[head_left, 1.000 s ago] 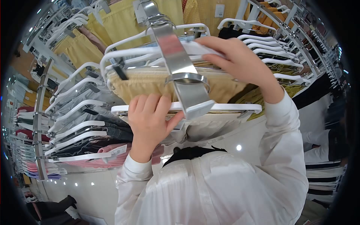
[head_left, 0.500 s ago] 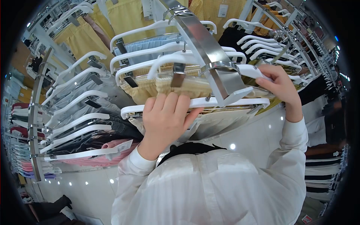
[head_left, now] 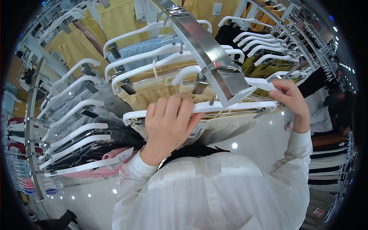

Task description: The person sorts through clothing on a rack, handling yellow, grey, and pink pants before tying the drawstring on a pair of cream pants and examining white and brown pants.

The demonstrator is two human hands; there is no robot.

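My left hand [head_left: 168, 119] is closed over the front white hanger [head_left: 230, 106], near its left half; cream garments [head_left: 226, 126] hang from it. Its thumb points right, along the hanger. My right hand [head_left: 289, 96] pinches the right end of another white hanger [head_left: 260, 83], which passes behind the metal rail [head_left: 209, 50]. Pale yellow cloth [head_left: 197, 92] hangs from this second hanger, between the front one and the hangers farther back. Behind are a yellow garment with a gathered waist [head_left: 140, 96] and a light blue one [head_left: 145, 50] on white hangers.
Grey, dark and pink garments [head_left: 99, 168] hang on a second rail [head_left: 32, 115] at the left. Black and olive garments [head_left: 264, 69] hang at the right. Part of a person [head_left: 339, 111] shows at the far right, and a dark-clad leg [head_left: 61, 221] at the lower left.
The hanger in my right hand has shifted to the right along with that hand. My left hand stays on the front hanger. The view has shifted slightly.
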